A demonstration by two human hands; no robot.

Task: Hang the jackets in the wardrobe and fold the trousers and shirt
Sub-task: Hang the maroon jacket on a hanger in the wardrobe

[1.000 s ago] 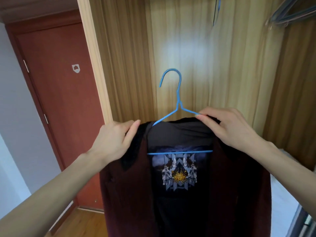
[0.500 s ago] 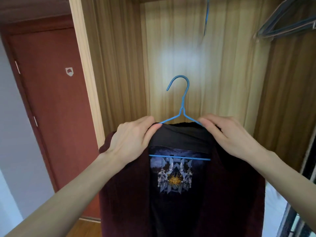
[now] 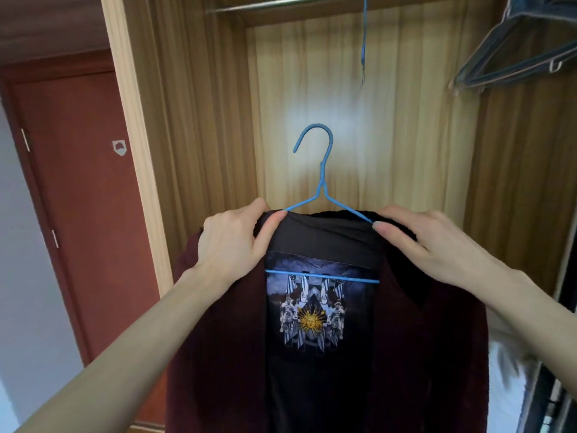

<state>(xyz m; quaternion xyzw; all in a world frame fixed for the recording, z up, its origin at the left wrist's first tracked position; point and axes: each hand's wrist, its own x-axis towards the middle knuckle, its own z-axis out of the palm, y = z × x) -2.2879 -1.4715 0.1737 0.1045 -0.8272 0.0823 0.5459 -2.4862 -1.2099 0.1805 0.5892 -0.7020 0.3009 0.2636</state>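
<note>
A maroon jacket (image 3: 421, 354), already draped on a blue hanger (image 3: 321, 182), is being held before the open wardrobe (image 3: 515, 182), each shoulder pinched by the left hand (image 3: 232, 242) and right hand (image 3: 427, 242); next, the hook is to be lifted onto the rail (image 3: 265, 3).

**Lighting and picture quality**

Dim, warm indoor light. Soft pale glare patch on the wardrobe back panel (image 3: 315, 126). Jacket (image 3: 218, 354) nearly black in shadow. Wide-angle bending at the edges; hangers (image 3: 512, 54) upper right blurred; lower right corner smeared.
</note>
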